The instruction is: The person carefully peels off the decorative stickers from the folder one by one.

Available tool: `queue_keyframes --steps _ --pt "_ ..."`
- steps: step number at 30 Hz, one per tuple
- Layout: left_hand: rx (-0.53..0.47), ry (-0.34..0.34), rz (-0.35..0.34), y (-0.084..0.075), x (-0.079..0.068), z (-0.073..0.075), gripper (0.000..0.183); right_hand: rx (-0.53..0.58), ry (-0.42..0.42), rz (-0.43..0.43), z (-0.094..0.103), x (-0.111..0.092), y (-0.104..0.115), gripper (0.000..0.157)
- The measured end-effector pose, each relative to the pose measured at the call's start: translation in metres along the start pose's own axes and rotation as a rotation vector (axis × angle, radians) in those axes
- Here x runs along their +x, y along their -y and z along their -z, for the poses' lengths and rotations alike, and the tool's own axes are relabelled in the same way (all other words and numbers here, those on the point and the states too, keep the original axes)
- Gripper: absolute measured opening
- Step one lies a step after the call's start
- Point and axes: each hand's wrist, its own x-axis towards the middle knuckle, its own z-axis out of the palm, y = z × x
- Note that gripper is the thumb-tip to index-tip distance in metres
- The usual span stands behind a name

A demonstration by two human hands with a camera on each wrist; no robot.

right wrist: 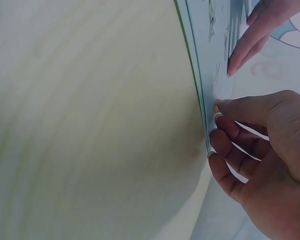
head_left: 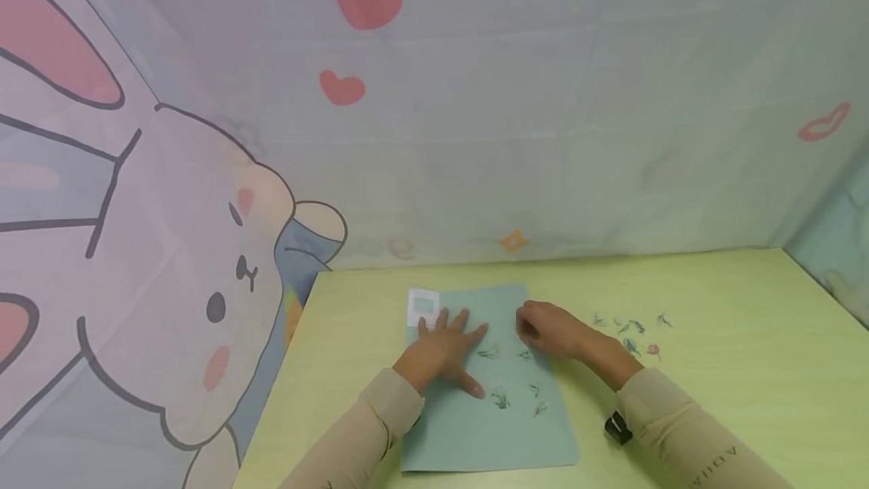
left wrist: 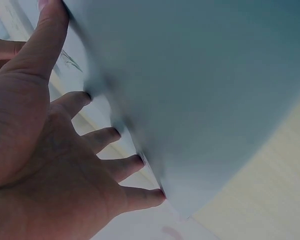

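Note:
A pale blue-green sheet of paper (head_left: 489, 436), layered at its edge in the right wrist view, lies on the table. My left hand (head_left: 444, 353) presses on its upper left part with fingers spread, the fingertips near a small white label (head_left: 424, 302). Small plant cutouts, such as a leafy green one (head_left: 501, 398), lie on the sheet right of that hand. At the sheet's upper right edge, my right hand (head_left: 553, 329) has its fingers curled. Its thumb and forefinger pinch a small orange-red cutout (right wrist: 218, 104), mostly hidden by the fingertips.
Several loose flower and leaf cutouts (head_left: 631, 327) lie on the yellow-green table (head_left: 747, 368) to the right of the sheet, among them a pink flower (head_left: 654, 350). A black object (head_left: 618, 429) sits by the right sleeve. A printed cloth (head_left: 475, 134) hangs behind the table.

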Motion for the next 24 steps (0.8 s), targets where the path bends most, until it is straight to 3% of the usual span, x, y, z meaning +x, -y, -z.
queue_keyframes --steps 12,18,24 --pt "0.003 -0.006 -0.002 0.0000 -0.0021 0.0006 0.119 -0.026 -0.061 0.011 -0.0072 0.0018 -0.0002 0.020" --pt "0.007 -0.002 -0.004 0.0008 -0.0004 -0.0009 0.119 0.017 -0.035 -0.056 -0.0075 0.0033 -0.0025 0.017" --pt "0.011 -0.004 -0.002 0.0011 0.0010 -0.0020 0.119 0.059 -0.024 -0.068 -0.0054 0.0028 -0.0031 0.018"
